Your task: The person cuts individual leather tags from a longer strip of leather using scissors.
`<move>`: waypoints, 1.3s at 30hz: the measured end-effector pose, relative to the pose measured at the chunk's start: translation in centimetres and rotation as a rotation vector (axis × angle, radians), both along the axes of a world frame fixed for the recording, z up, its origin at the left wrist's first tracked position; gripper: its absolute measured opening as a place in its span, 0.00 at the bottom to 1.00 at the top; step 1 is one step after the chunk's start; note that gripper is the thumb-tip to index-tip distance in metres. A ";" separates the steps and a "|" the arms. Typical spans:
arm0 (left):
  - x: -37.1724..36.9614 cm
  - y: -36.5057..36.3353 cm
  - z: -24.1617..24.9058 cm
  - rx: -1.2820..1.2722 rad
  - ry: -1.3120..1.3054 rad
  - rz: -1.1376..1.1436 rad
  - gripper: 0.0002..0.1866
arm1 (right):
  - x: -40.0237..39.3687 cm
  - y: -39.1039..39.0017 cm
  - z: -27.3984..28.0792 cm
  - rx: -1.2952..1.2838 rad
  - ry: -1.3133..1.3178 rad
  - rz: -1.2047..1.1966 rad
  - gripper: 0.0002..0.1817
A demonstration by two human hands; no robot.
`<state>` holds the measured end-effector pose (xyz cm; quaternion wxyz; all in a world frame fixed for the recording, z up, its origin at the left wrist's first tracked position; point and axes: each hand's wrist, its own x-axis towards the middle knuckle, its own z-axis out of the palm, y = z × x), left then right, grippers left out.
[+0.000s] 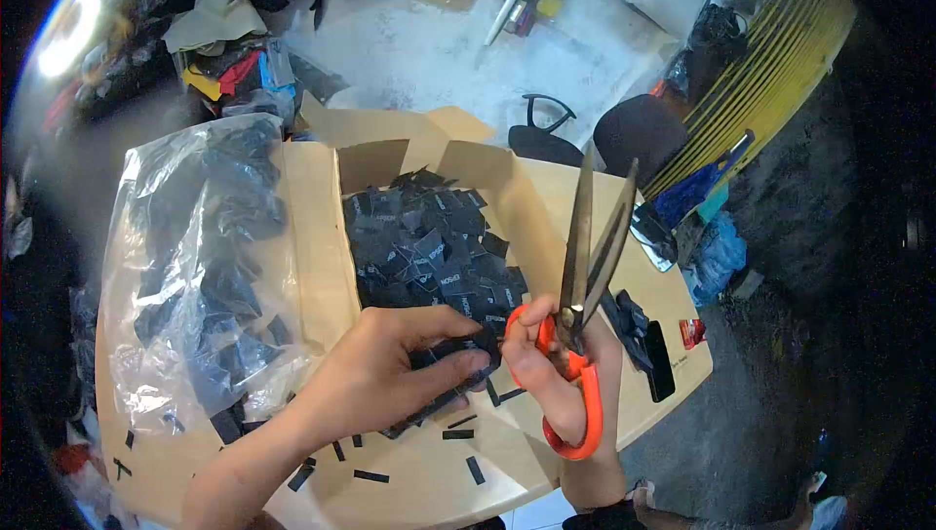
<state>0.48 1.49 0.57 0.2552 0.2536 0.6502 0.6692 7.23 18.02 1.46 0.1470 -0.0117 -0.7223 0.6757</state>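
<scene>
My left hand [414,364] grips a small black fabric piece [478,340] between thumb and fingers, at the front of an open cardboard box [526,218]. Many black labels [429,247], some with white lettering, fill the box. In my right hand [561,374] is a pair of scissors [575,325] with orange handles. Its blades point up and stand apart, with nothing between them. The scissors are just right of the fabric piece. Below my left hand more black material shows, partly hidden by the fingers.
A clear plastic bag [205,267] of dark pieces lies left of the box. Black scraps [370,476] are scattered along the near table edge. A black phone [659,362] and a red packet [692,333] lie at the right. Behind the table stands a dark chair [639,135].
</scene>
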 end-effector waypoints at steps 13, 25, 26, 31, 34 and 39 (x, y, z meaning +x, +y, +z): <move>-0.8 -0.4 -0.1 -0.045 -0.115 -0.073 0.08 | -1.2 0.3 0.1 0.186 0.072 -0.002 0.13; -1.7 -0.3 -0.8 -0.091 -0.121 -0.005 0.10 | -1.6 1.4 -0.4 0.187 0.135 -0.125 0.13; -1.7 -0.3 -0.7 -0.093 -0.122 -0.006 0.10 | -1.7 1.5 -0.6 0.167 0.136 -0.125 0.13; -1.8 -0.1 -1.8 -0.031 -0.152 0.075 0.09 | -0.1 2.3 0.0 0.164 0.023 -0.103 0.11; -2.0 -0.1 -2.5 0.005 -0.153 0.094 0.09 | 2.0 3.3 -1.7 0.172 -0.027 -0.038 0.25; -1.8 -0.1 -1.9 0.075 -0.235 0.126 0.09 | 5.3 3.7 -3.7 0.227 -0.382 0.076 0.38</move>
